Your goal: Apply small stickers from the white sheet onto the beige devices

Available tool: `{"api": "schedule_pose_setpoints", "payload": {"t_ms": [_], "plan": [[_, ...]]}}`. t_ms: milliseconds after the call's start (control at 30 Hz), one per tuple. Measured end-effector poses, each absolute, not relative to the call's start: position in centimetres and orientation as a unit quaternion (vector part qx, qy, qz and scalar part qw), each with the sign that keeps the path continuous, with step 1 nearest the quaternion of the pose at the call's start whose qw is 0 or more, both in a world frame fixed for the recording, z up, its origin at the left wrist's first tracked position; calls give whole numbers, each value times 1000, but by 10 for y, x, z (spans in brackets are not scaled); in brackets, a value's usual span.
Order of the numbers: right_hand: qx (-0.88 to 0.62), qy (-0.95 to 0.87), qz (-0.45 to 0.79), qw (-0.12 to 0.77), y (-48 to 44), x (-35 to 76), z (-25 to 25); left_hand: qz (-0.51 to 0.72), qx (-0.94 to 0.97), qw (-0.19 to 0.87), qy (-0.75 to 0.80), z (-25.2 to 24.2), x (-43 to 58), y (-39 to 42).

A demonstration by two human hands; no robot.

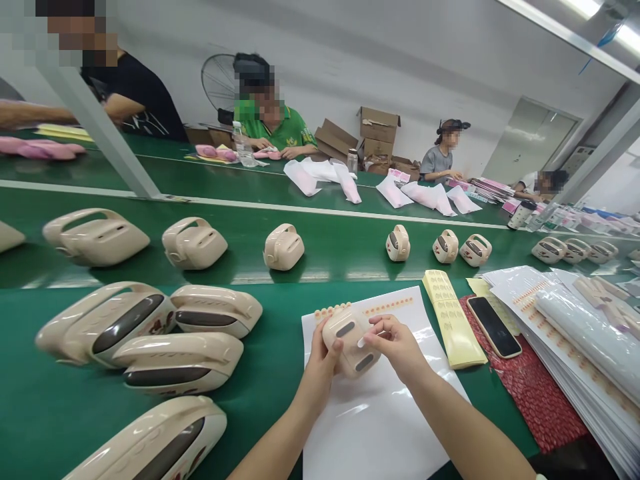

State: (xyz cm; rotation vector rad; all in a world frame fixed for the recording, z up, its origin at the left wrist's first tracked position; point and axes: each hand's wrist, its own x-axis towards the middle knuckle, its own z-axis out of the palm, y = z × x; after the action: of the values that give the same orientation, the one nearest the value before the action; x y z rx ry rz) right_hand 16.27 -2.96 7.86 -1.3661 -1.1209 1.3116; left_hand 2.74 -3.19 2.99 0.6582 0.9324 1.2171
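My left hand (323, 357) is closed around a small beige plastic casing (350, 341) with dark oval windows, held over a white sticker sheet (370, 413) on the green table. My right hand (395, 341) pinches a small white sticker at the casing's top right side. A row of small orange stickers (387, 307) lines the sheet's far edge.
Several beige casings (165, 347) lie at my left, and more (283, 247) ride the green conveyor belt (330, 233). A yellow sticker strip (453, 320), a phone (493, 327) on red cloth and stacked sheets (575, 333) sit at right. Several people work across the belt.
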Motion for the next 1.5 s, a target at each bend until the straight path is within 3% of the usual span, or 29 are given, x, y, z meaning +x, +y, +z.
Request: {"api": "schedule_pose_setpoints", "payload": {"t_ms": [167, 400, 500, 633, 833, 1133, 1300, 1500], "plan": [[-567, -499, 475, 452, -30, 162, 74, 549, 283, 674, 406, 29, 27, -31], [-493, -663, 161, 540, -44, 153, 59, 562, 267, 668, 408, 31, 29, -33], [-481, -656, 131, 567, -47, 163, 61, 569, 246, 667, 413, 33, 29, -31], [-579, -560, 115, 582, -35, 221, 63, 579, 152, 691, 405, 39, 22, -26], [-783, -475, 46, 399, -24, 313, 38, 598, 104, 715, 346, 50, 7, -22], [-743, -598, -81, 291, -18, 287, 40, 645, 168, 733, 135, 35, -17, -17], [-565, -751, 98, 327, 23, 201, 47, 613, 102, 783, 33, 37, -26, -12], [-579, -678, 291, 346, 72, 142, 34, 619, 143, 772, 24, 29, -23, -9]]}}
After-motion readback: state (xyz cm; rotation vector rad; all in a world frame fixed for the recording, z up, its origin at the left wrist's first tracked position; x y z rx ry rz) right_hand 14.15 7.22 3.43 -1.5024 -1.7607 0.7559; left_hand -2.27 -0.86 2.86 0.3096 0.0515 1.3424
